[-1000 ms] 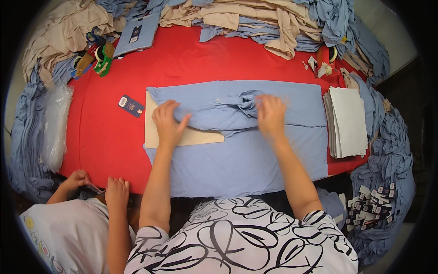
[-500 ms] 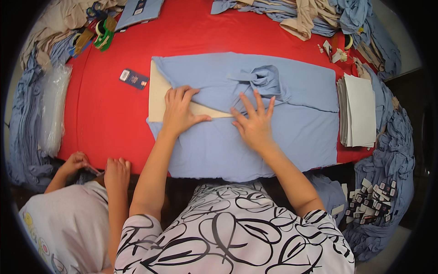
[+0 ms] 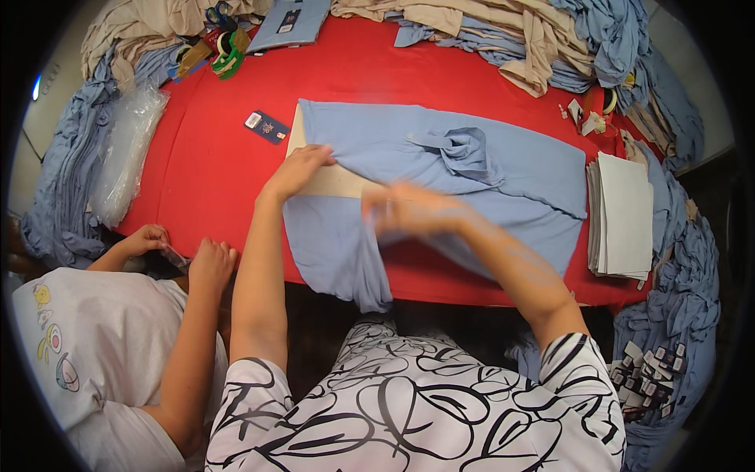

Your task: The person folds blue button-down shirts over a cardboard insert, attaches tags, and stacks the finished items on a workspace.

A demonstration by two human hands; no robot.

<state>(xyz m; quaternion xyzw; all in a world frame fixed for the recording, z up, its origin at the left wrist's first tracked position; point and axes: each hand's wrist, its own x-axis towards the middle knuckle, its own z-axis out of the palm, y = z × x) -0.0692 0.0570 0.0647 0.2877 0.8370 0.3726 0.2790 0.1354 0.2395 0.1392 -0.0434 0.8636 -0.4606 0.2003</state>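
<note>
A light blue shirt (image 3: 377, 130) lies across the red-covered table, its collar standing up near the middle. Inside it shows a cream-coloured card sheet (image 3: 334, 182), bare at the left end and between the folded layers. My left hand (image 3: 303, 167) rests on the card and the shirt's folded edge, fingers stretched out flat. Over the middle, my right hand (image 3: 413, 211) is blurred, its fingers curled on the shirt's near side. Cloth gathers beneath that hand and hangs in folds over the table's near edge.
A dark tag (image 3: 266, 127) lies left of the shirt. White card sheets (image 3: 621, 212) are stacked at right, clear plastic bags (image 3: 130, 153) at left. Garment piles (image 3: 535, 47) ring the table. Tape dispensers (image 3: 228, 59) stand far left. Beside me, another person's hands (image 3: 212, 263) hold a small item.
My right hand has swung left, drawing the shirt's near side up and leftward and baring red table. The left hand stays at the card, and the whole view has shifted slightly.
</note>
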